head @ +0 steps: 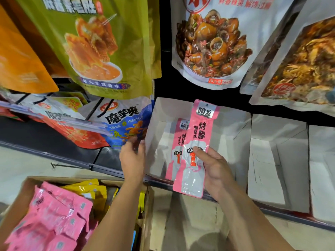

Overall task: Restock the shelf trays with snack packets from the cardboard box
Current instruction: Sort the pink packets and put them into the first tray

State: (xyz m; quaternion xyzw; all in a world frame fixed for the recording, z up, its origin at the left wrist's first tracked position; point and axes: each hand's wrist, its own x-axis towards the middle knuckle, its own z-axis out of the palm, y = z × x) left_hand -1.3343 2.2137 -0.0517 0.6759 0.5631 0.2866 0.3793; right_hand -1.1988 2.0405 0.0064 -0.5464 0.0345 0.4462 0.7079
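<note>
Head view: the placing step is in hand. The right hand (215,169) pinches a pink snack packet (197,142) near its lower half, grip clamped with the thumb on the front. The packet is upright over the white shelf tray (155,124), just in front of a second pink packet (178,142) already inside. The left hand (133,160) seems to clasp the tray's left wall, steadying it. Next, lower the packet and let go. The cardboard box (16,201) sits below left, holding more.

One packet (178,140) stands in the leftmost tray (159,120) behind the held packet (197,134), cardboard box (17,201) below-left
</note>
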